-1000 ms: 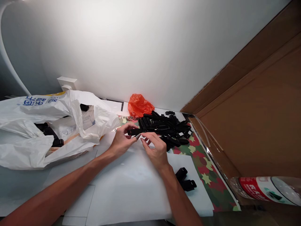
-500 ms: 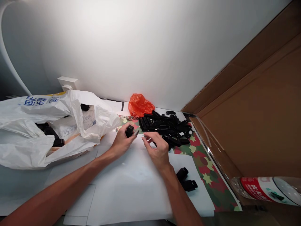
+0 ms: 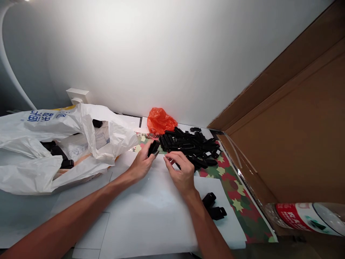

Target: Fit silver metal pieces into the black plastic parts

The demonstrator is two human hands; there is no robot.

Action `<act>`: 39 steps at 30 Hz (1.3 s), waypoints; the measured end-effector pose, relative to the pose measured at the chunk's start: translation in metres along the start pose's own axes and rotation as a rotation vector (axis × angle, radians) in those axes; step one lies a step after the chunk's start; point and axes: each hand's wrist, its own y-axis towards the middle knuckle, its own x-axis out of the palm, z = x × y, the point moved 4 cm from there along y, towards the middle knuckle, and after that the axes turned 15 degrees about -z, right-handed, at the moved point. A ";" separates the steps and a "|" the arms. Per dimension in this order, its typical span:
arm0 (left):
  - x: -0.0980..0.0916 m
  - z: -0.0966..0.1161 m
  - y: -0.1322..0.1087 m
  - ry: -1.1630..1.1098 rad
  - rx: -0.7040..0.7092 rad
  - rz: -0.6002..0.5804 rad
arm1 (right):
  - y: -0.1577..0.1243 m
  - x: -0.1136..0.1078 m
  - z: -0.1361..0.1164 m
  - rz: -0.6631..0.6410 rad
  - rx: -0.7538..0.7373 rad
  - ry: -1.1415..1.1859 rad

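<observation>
Two large surfaces bound the worktop: a white wall [image 3: 161, 54] along the far edge and the tall brown side of a cardboard box [image 3: 296, 136] rising along the right edge. A crumpled white plastic bag [image 3: 40, 169] fills the left side, its mouth gaping toward the middle with dark pieces inside. Between bag and box lies a white sheet [image 3: 151, 212], mostly bare in front of the arms, which gives the widest free stretch; its right edge overlaps a star-patterned cloth [image 3: 239, 201] that runs beside the box. A heap of black parts [image 3: 191, 144] sits on the cloth near the wall, just beyond the hands. A plastic bottle [image 3: 304, 216] lies on its side at the near right corner, and an orange bag [image 3: 160, 120] rests against the wall behind the heap. The left hand [image 3: 141, 163] hovers at the sheet's far edge, thumb and fingers clamped on a black part [image 3: 153, 147] held tilted just left of the heap. The right hand [image 3: 181, 172] is just beside it, thumb and forefinger drawn together at the tips; whatever lies between them is too small to tell. Two loose black clips [image 3: 214, 208] lie on the sheet close by the right forearm.
</observation>
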 end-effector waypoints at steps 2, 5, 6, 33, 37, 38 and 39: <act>-0.001 -0.001 0.001 0.097 0.012 -0.001 | 0.000 0.000 0.001 -0.001 0.002 -0.002; 0.001 -0.001 0.003 0.171 0.034 -0.041 | 0.000 0.001 0.001 -0.008 0.006 -0.004; 0.002 0.000 0.003 0.178 0.038 -0.060 | 0.000 0.001 0.001 -0.011 0.007 -0.003; 0.006 -0.001 0.000 0.440 -0.029 -0.078 | 0.000 -0.001 -0.004 -0.008 -0.020 -0.014; 0.007 0.000 -0.001 0.428 -0.015 -0.089 | 0.000 0.001 -0.003 -0.030 -0.007 -0.021; 0.007 0.000 -0.001 0.426 -0.015 -0.090 | 0.000 0.001 -0.003 -0.031 -0.004 -0.025; 0.007 0.000 -0.001 0.426 -0.017 -0.092 | 0.000 0.001 -0.003 -0.031 -0.001 -0.028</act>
